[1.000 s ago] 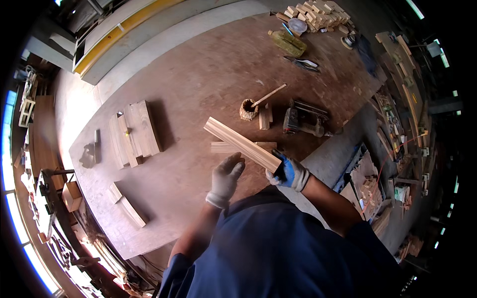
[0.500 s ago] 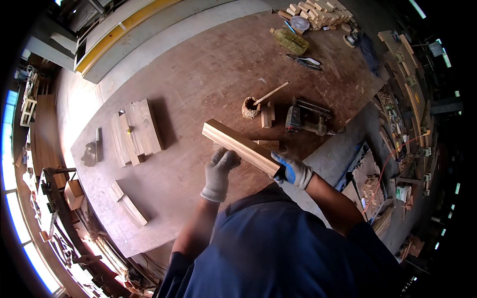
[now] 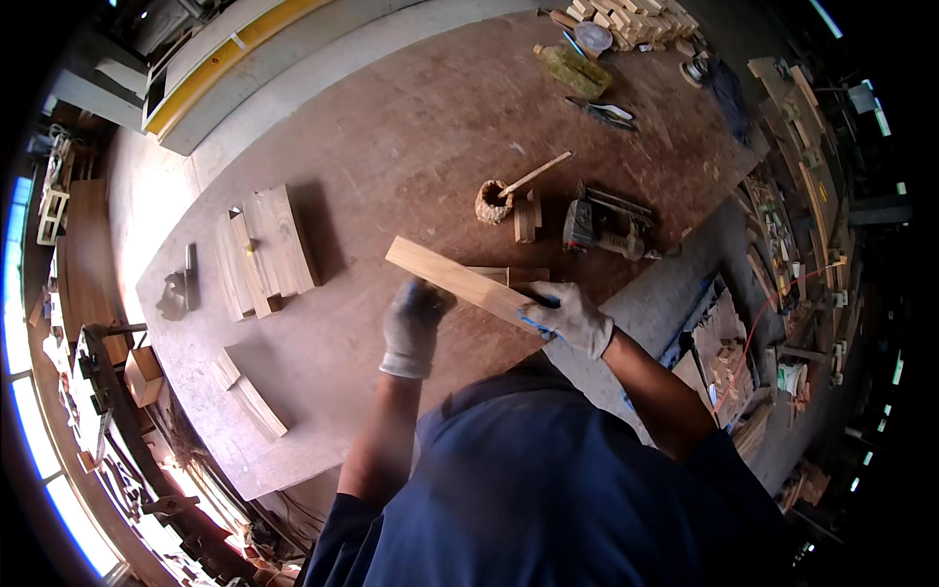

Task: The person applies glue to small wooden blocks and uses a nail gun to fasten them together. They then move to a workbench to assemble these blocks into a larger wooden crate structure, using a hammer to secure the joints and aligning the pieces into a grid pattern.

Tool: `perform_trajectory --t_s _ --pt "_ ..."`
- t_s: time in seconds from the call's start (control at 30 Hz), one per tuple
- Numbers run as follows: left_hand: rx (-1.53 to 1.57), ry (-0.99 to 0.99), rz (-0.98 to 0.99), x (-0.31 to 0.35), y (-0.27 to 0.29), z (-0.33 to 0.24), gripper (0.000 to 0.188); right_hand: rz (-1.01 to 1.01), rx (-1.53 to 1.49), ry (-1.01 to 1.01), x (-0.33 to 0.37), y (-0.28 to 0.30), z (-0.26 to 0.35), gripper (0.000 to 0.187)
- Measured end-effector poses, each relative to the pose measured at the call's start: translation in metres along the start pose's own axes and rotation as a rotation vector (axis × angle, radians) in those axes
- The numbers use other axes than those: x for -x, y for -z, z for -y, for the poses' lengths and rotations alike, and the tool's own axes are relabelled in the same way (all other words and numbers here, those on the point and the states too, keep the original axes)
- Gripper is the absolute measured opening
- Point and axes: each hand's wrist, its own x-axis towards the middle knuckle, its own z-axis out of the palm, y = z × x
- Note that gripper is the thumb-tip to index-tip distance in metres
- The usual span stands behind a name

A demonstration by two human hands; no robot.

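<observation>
Both my gloved hands are on a pale wooden board that I hold up over the near edge of the brown workbench. My right hand is closed around the board's near right end, fingers wrapped over its top face. My left hand sits under the board's middle, fingers curled against its lower edge; I cannot tell whether it grips the board or only presses on it. The board slants from far left down to near right, clear of the bench top.

Just beyond the board, a small round woven cup stands on the bench with a light wooden stick leaning out of it toward the far right; what else it holds I cannot tell. Right beside the cup stands a short wooden block, and to the right of that lies a power tool. On the left, several flat boards lie side by side, with a dark metal tool left of them. Two short planks lie near the left front edge. At the far right corner is a stack of small wood pieces.
</observation>
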Motion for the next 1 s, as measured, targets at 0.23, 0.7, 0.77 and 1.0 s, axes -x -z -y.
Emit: perform_trajectory --t_s 0.23,0.7,0.77,1.0 --pt "-0.019 0.041 -0.279 -0.011 0.01 -0.046 0.042 -0.108 0.542 0.342 -0.012 -0.005 -0.022 0.067" --pt "-0.392 0.085 -0.288 -0.025 0.027 -0.039 0.037 -0.354 1.154 0.429 -0.058 -0.013 -0.037 0.055" --pt "-0.392 0.075 -0.302 -0.032 0.032 -0.038 0.037 -0.348 1.177 0.399 -0.064 -0.013 -0.041 0.052" --pt "-0.42 0.043 -0.295 -0.025 0.031 -0.038 0.038 -0.389 1.1 0.383 -0.068 -0.016 -0.066 0.049"
